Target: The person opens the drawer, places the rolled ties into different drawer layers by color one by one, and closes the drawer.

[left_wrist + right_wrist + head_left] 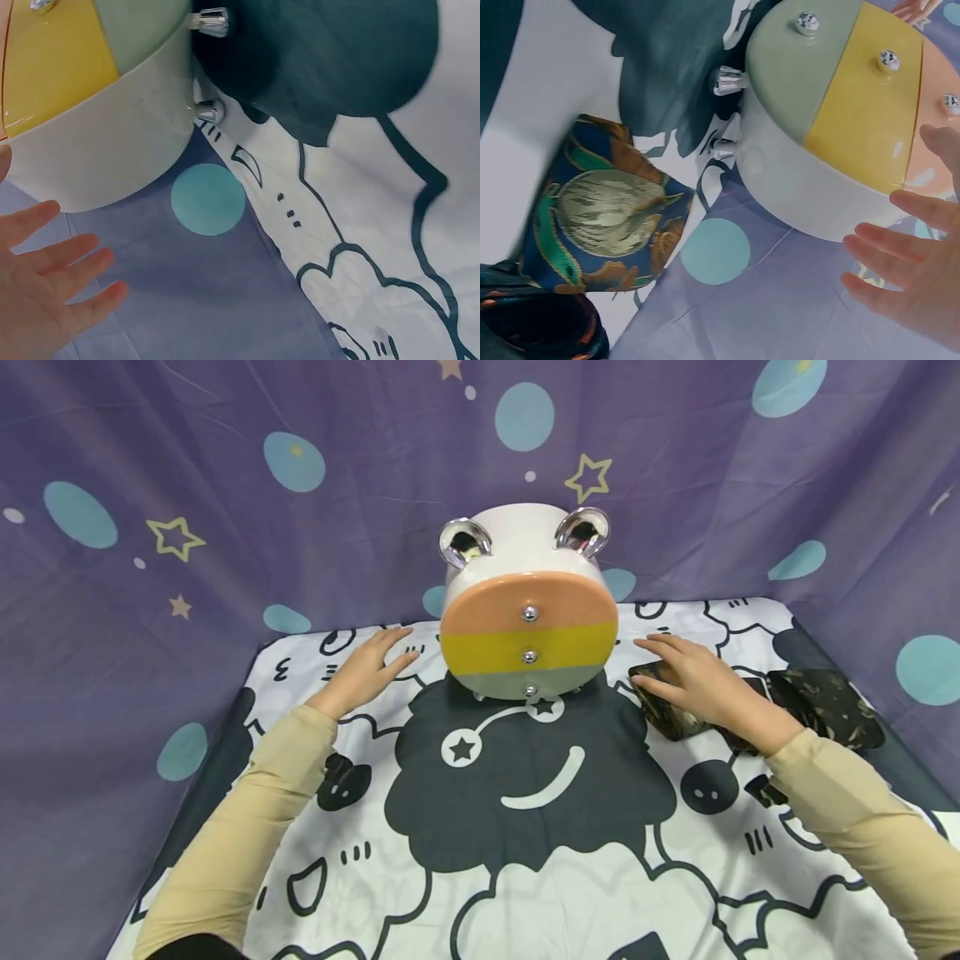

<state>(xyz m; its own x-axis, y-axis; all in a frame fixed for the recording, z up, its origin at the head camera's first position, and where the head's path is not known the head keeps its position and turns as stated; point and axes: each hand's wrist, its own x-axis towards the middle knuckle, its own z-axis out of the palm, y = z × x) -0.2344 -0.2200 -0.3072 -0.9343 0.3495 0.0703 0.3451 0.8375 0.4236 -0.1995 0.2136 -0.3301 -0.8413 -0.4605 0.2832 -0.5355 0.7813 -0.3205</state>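
Observation:
A rounded white storage box [517, 539] with two shiny silver ears stands at the back of the cloth. Its oval front has orange, yellow [487, 652] and grey-green bands, each with a silver knob. My left hand [363, 672] is held out to the left of the box, fingers extended and apart from it. On the other side my right hand [701, 681] is spread, holding nothing, above a dark brocade pouch [611, 210] with a gold round motif. In the wrist views neither hand touches the box.
Right of the pouch lies a dark patterned item [832, 706], partly behind the right forearm. A small black object [765, 791] sits near the right sleeve. The cartoon-print cloth [562, 910] covers the table, and a purple curtain [375, 552] hangs behind.

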